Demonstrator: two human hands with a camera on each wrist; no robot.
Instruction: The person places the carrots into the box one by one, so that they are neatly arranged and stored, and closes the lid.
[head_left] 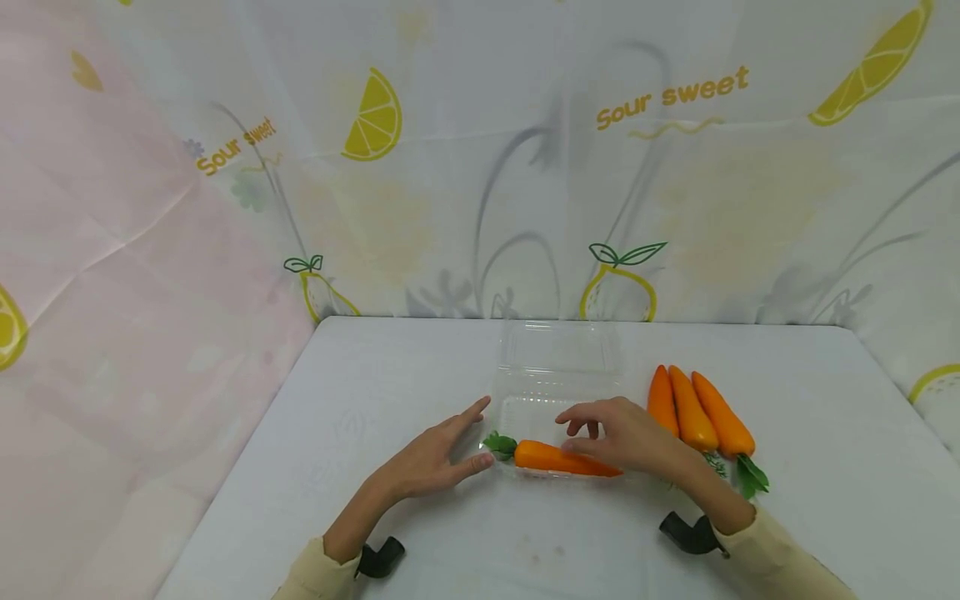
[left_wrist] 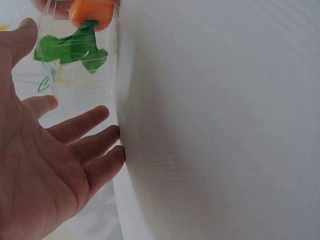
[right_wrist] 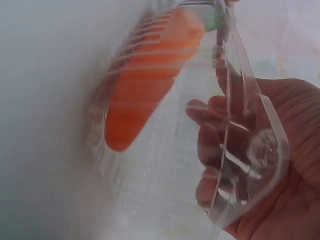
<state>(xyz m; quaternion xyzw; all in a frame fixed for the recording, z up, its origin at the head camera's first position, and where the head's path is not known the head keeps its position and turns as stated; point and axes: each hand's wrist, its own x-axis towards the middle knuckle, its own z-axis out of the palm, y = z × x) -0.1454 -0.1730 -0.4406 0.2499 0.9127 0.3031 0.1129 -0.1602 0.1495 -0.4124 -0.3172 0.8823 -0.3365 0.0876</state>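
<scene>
One orange carrot [head_left: 542, 455] with green leaves [head_left: 499, 445] lies along the near side of a clear plastic box [head_left: 525, 412], whose lid [head_left: 558, 346] is folded back. My left hand [head_left: 431, 460] is beside the box's left end, fingers spread and holding nothing. Above the box, my right hand [head_left: 626, 433] has loosely bent fingers, its thumb close to the carrot. Through the clear wall in the right wrist view, those fingertips [right_wrist: 207, 142] appear apart from the carrot [right_wrist: 142, 95]. Whether the thumb touches it, I cannot tell.
To the right of the box lie three more carrots [head_left: 693, 408] side by side, leaves toward me, partly behind my right forearm. The white table [head_left: 390, 367] ends at a printed cloth backdrop [head_left: 450, 208]. A black wrist mount [head_left: 688, 533] hangs beneath each sleeve.
</scene>
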